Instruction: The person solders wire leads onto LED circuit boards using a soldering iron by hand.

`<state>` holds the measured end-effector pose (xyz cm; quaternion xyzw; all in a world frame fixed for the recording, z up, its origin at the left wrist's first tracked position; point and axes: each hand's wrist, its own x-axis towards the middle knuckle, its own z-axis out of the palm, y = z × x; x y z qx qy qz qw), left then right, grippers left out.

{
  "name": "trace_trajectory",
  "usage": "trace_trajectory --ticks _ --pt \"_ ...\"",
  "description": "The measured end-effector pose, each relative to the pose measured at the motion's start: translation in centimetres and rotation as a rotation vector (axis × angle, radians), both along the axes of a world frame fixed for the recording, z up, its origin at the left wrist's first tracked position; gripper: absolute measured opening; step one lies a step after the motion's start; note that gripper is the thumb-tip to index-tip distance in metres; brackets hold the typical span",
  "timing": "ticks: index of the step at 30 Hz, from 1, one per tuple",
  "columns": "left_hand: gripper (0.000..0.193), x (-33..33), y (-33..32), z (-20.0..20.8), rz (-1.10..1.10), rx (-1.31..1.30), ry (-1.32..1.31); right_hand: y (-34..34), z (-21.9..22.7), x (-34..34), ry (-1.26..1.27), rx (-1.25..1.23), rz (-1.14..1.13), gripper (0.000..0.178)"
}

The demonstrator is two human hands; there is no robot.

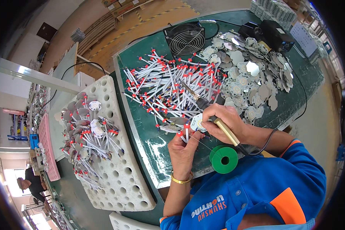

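My right hand is closed around a soldering iron with a gold and black handle, its metal tip aimed up and left over the wire pile. At that hand's fingertips is a small white LED board. My left hand pinches a white cable with a red collar, right beside the board. A thin strand of solder runs from near the left fingers to a green solder spool by my body. Beyond my hands lies a heap of white cables with red collars.
Loose metal-backed LED boards are piled at the right of the green table. A black fan and a black box stand at the far side. On the left, a perforated white foam board carries wired boards. A person is farther left.
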<state>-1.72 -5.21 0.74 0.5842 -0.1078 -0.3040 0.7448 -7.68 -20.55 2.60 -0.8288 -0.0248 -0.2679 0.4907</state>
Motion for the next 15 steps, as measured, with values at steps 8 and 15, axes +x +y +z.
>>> trace_trajectory --ticks 8,15 --pt "0.007 0.47 0.4 0.03 -0.018 0.078 0.005 0.04 0.56 0.22 0.032 0.005 0.019 0.021" --pt "0.005 0.53 0.14 0.16 -0.015 0.091 -0.007 -0.16 0.2 0.53 0.01 -0.017 0.034 0.023"
